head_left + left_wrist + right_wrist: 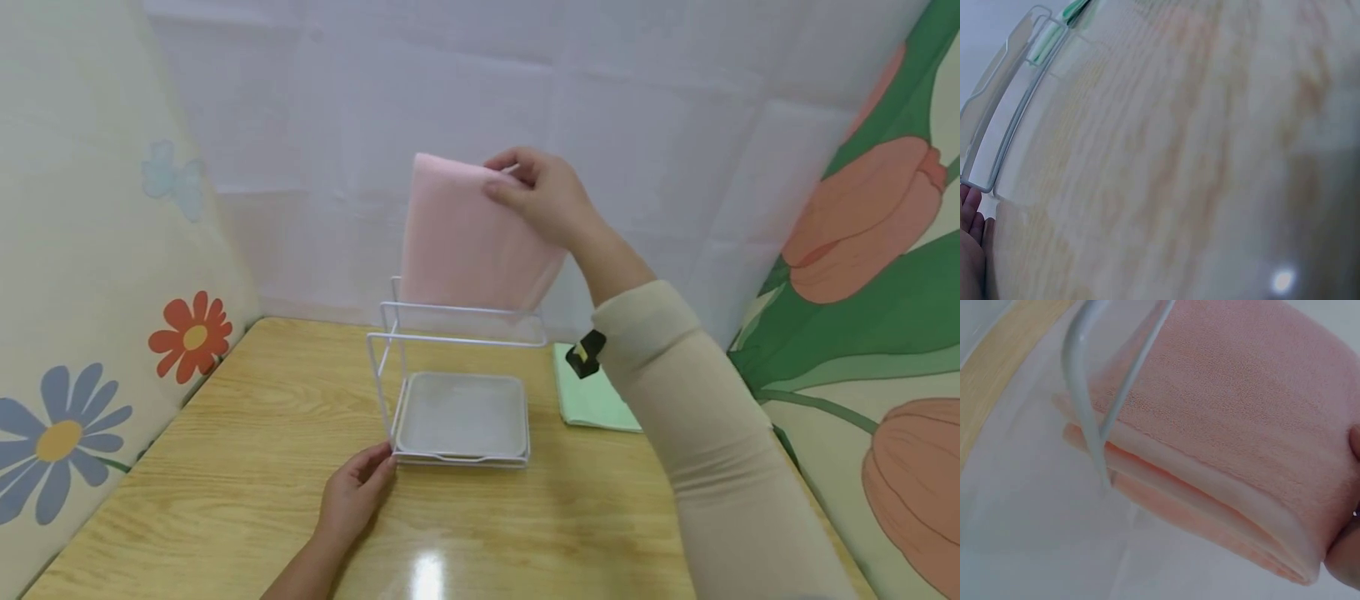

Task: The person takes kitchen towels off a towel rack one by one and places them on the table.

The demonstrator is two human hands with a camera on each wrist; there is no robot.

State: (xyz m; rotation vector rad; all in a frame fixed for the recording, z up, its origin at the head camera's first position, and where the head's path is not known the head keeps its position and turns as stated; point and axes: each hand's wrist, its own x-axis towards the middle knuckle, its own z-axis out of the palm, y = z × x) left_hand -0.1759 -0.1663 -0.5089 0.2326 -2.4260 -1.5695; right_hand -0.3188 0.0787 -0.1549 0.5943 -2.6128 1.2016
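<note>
My right hand pinches the upper right corner of a folded pink towel. The towel hangs upright, its lower edge at the top bars of a white wire rack. In the right wrist view, the folded layers of the towel show beside a rack bar. Down at the rack's front left corner, my left hand holds the frame between thumb and fingers. In the left wrist view only a few fingers show, against the rack's corner. A pale grey tray sits in the rack's base.
A folded light green towel lies on the wooden table right of the rack, partly behind my right sleeve. White cloth hangs behind the table. Flower-printed panels stand at both sides.
</note>
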